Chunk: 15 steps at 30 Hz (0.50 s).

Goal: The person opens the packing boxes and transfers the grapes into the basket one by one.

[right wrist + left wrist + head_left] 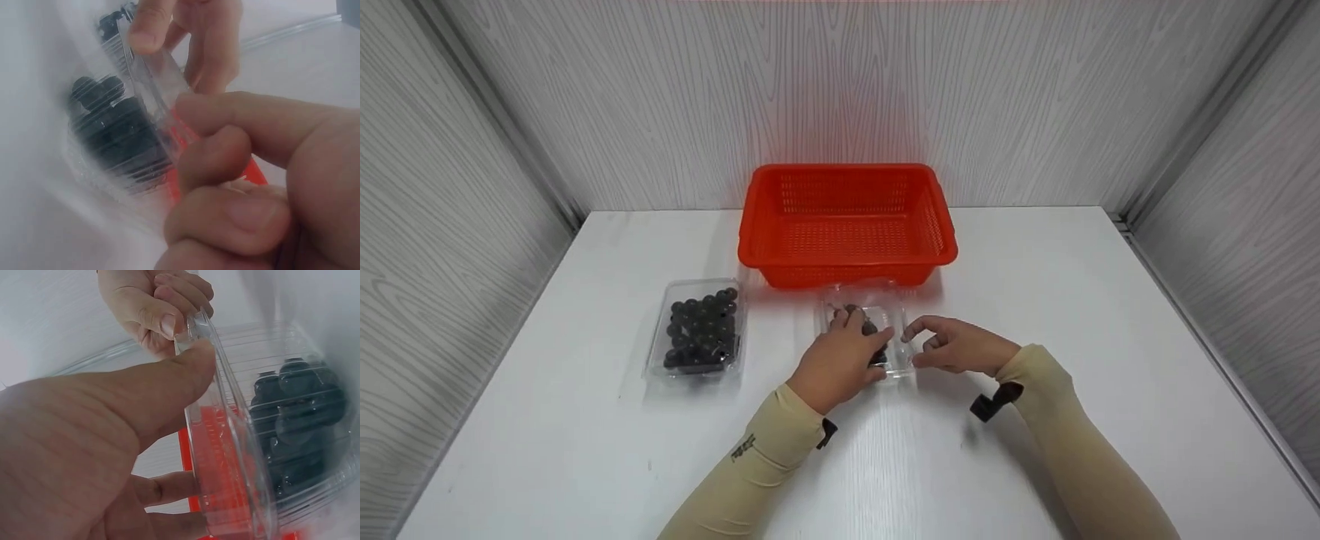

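A clear plastic clamshell box (895,366) of dark grapes (869,328) lies in front of the red basket. My left hand (840,364) rests over its lid with fingers extended; in the left wrist view, its thumb lies along the rim and its other fingers touch the lid. At the box's right edge is my right hand (964,346), where thumb and index finger pinch the plastic rim (198,326) and the other fingers curl inward. In the right wrist view, the grapes (118,135) show dark through the ribbed side.
Behind the box, the red plastic basket (847,261) stands near the back wall (847,90). A second clear box (656,360) with dark grapes (701,330) sits to the left on the white table (585,450). Panels rise on both sides.
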Available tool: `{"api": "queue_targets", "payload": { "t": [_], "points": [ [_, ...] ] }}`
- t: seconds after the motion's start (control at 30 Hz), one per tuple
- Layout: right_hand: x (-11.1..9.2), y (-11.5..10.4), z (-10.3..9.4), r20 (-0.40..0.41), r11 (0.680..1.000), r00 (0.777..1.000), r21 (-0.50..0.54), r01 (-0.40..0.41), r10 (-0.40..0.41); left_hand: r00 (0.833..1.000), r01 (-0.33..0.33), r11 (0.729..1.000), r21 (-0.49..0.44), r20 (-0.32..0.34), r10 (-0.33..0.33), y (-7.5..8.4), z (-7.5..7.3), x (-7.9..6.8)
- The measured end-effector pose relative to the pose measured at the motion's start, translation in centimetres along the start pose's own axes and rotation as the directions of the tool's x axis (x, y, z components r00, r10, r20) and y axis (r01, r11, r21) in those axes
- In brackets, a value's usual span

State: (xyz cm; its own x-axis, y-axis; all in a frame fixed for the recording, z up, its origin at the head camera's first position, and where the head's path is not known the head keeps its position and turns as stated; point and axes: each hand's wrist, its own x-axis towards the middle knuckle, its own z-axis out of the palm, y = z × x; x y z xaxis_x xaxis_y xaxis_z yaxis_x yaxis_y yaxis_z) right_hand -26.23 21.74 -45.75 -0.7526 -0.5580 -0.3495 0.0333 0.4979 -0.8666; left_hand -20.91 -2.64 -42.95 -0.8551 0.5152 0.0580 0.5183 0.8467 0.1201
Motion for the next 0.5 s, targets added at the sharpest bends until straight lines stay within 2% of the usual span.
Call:
{"api": "queue_targets", "payload": {
  "t": [0.23, 0.3, 0.5],
  "points": [
    [-0.54, 0.43, -0.19, 0.161, 0.997, 0.985, -0.034, 0.063, -0.057, 0.997, -0.064, 0.997, 0.031, -0.039, 0.065, 0.18, 0.08, -0.43],
    [-0.63, 0.42, -0.20, 0.160, 0.998, 0.986, -0.037, 0.053, -0.047, 0.997, -0.061, 0.998, 0.021, -0.035, 0.062, 0.17, 0.15, -0.50],
    [-0.46, 0.37, -0.35, 0.092, 1.000, 0.996, 0.010, 0.018, -0.019, 1.000, -0.021, 1.000, -0.008, -0.011, 0.021, 0.07, 0.24, -0.27]
  ]
}}
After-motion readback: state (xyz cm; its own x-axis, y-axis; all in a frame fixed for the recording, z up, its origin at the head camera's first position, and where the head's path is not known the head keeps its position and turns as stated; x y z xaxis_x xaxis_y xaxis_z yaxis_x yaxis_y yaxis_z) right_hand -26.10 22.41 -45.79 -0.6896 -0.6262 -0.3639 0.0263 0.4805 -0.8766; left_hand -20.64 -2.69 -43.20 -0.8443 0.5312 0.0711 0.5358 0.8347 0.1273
